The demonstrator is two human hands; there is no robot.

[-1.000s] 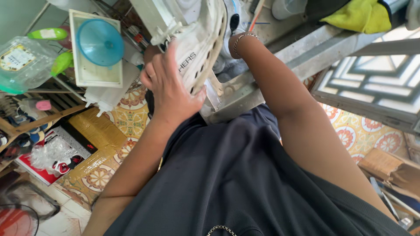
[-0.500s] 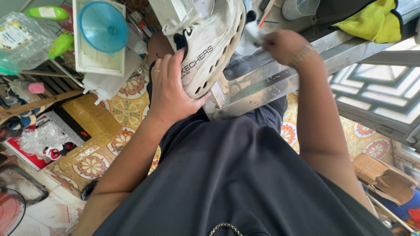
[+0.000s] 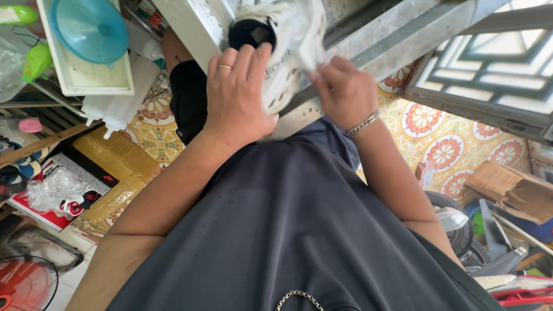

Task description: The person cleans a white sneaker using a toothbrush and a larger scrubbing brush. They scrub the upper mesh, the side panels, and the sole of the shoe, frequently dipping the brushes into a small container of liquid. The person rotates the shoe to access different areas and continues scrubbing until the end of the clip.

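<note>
White sneaker (image 3: pixel 288 52) at top centre of the frame, dark opening up, being handled and turned over a grey metal frame (image 3: pixel 397 43); next move likely calls for a firmer two-handed grip to steady it. Left hand (image 3: pixel 236 98) wraps closed round the shoe's side, ring on one finger; right hand (image 3: pixel 340 92) pinches its white edge, bracelet on the wrist. Blue plastic funnel (image 3: pixel 89 29) upper left.

The sneaker (image 3: pixel 288 52) gripped between the left hand (image 3: pixel 236 98) and right hand (image 3: pixel 343 92) is white with a black opening. Left of the left hand sits a translucent blue bowl (image 3: pixel 89 29) in a cream tray (image 3: pixel 86 83). Below the hands, floor tiles (image 3: pixel 443 132) show orange-red flowers on yellow (quite ornate).
</note>
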